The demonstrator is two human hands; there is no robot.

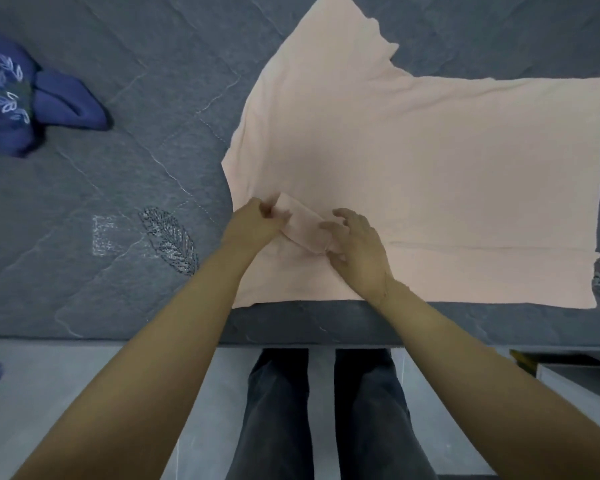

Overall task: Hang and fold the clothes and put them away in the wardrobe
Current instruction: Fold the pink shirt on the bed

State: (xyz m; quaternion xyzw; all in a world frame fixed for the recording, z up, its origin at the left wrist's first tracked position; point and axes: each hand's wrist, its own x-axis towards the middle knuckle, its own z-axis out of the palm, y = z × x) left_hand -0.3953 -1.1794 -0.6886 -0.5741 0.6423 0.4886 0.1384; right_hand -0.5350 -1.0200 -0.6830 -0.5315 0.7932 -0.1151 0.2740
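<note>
The pink shirt [413,161] lies flat on the gray bed [118,168], mid-right of frame, so it's easy to fold. Left hand [253,221] & right hand [357,247] each pinch the near sleeve [300,225], prob to tuck it in

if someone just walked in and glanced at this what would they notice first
The big pale pink shirt spread flat on the grey quilted bed cover fills the right half of the view. Near its front edge, the left hand and right hand pinch a small folded sleeve between them. Far left lies a crumpled blue garment with a leaf print.
</note>
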